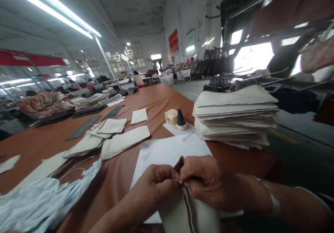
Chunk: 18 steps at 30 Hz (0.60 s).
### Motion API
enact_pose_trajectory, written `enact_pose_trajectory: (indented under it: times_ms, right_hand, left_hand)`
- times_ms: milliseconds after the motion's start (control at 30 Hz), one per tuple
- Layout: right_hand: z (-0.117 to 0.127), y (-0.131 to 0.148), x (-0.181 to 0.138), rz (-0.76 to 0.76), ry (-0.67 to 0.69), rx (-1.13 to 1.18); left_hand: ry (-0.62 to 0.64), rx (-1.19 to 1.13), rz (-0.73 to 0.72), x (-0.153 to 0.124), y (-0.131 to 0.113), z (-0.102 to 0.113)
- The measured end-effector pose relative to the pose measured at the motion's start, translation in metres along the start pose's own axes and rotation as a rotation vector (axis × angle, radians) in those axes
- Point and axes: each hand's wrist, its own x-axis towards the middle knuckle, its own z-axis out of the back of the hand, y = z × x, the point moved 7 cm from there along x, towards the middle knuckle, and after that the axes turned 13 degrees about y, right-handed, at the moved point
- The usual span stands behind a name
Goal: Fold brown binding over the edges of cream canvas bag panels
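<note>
Both hands meet at the lower middle over a cream fabric panel (pixel 173 210) with a brown edge running down it. My left hand (pixel 159 184) pinches the panel's top edge between thumb and fingers. Right beside it, my right hand (pixel 206 179) is closed on the same piece, where a dark brown flap sticks up between the hands. The fingertips nearly touch. Under them lies a sheet of white paper (pixel 156 153). Just beyond it stand a yellowish block-shaped container (pixel 171 117) and a black cone-topped bottle (pixel 180 117).
A tall stack of cream panels (pixel 235 118) stands at the right. Smaller cream pieces (pixel 125 142) and dark strips (pixel 82 128) lie left on the brown-covered table (pixel 161 100). Crumpled pale cloth (pixel 47 198) is at lower left. Hanging racks stand at right; people sit far back.
</note>
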Motion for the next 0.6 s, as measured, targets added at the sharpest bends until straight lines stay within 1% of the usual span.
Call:
enact_pose_trajectory:
  times_ms: [67,100,200,267,333,367,400,467,500,533,600]
  right_hand:
    - [-0.002,0.009,-0.004,0.144,0.051,-0.180]
    - [-0.004,0.012,-0.006,0.182,0.073,-0.268]
    - [-0.006,0.014,-0.011,0.210,0.107,-0.447]
    - [-0.007,0.015,-0.014,0.228,0.110,-0.461]
    - [-0.004,0.017,-0.017,0.239,0.080,-0.324]
    - [-0.001,0.015,-0.018,0.198,0.068,-0.200]
    - [0.002,0.009,-0.017,0.115,0.050,-0.056]
    - [0.005,-0.007,-0.016,-0.126,0.042,0.221]
    - [0.004,-0.014,-0.016,-0.234,0.062,0.330]
    - [0.003,-0.017,-0.015,-0.307,0.101,0.416]
    - [-0.002,-0.017,-0.011,-0.356,0.220,0.513]
  left_hand:
    - [0.004,-0.196,-0.004,0.002,0.006,-0.001]
    - [0.002,-0.264,-0.025,0.003,0.007,-0.001]
    - [0.008,-0.341,-0.075,0.004,0.005,-0.005]
    - [0.037,-0.336,-0.058,0.003,0.005,-0.009]
    - [0.067,-0.328,-0.036,0.001,0.006,-0.012]
    - [0.081,-0.318,-0.032,-0.001,0.006,-0.013]
    - [0.092,-0.305,-0.034,-0.002,0.006,-0.013]
    - [0.111,-0.265,-0.046,-0.005,0.007,-0.013]
    - [0.117,-0.242,-0.054,-0.006,0.006,-0.012]
    - [0.121,-0.218,-0.061,-0.006,0.005,-0.012]
    - [0.130,-0.182,-0.065,-0.008,0.004,-0.013]
